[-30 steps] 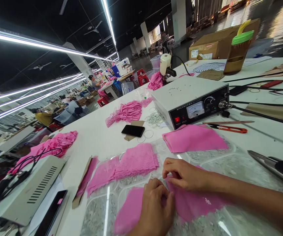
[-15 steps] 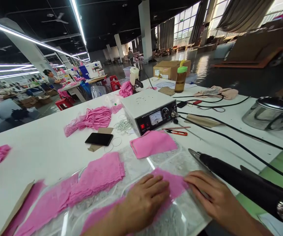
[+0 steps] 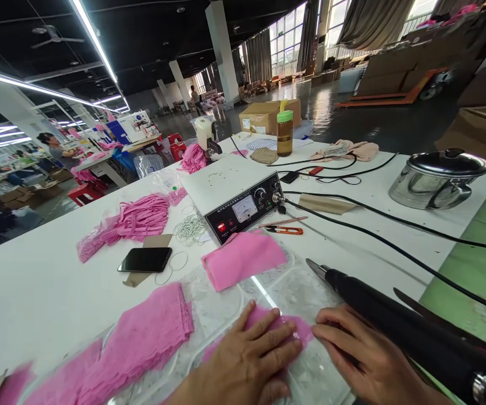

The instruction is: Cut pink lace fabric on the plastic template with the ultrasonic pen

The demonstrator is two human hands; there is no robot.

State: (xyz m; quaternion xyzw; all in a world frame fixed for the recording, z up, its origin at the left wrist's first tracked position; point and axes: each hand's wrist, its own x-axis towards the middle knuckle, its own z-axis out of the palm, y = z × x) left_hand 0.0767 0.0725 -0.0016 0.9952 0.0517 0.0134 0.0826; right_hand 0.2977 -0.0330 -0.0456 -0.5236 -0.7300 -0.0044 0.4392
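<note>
My left hand (image 3: pixel 247 357) lies flat with fingers spread on a piece of pink fabric (image 3: pixel 264 319), pressing it against a clear plastic sheet (image 3: pixel 221 284). At the fabric's right corner, my right hand (image 3: pixel 355 349) has thumb and fingers pinched together on its edge. Just above that hand a thick black tool (image 3: pixel 378 298) with a pointed metal tip slants in from the lower right. A stack of pink fabric pieces (image 3: pixel 148 332) lies left of my left hand. Beyond the fingers rests a folded pink cloth (image 3: pixel 245 259).
A control box (image 3: pixel 243 208) with a dial and black cables stands behind. Around it are a phone (image 3: pixel 145 259), orange-handled thread snips (image 3: pixel 285 230), rubber bands (image 3: pixel 189 229), a bundle of pink strips (image 3: pixel 142 219), a bottle (image 3: pixel 284 135) and a lidded glass pot (image 3: pixel 431 183).
My left hand has spread its fingers and moved slightly right over the fabric, covering more of it. The right hand keeps its pinch at the corner. The camera view has turned right.
</note>
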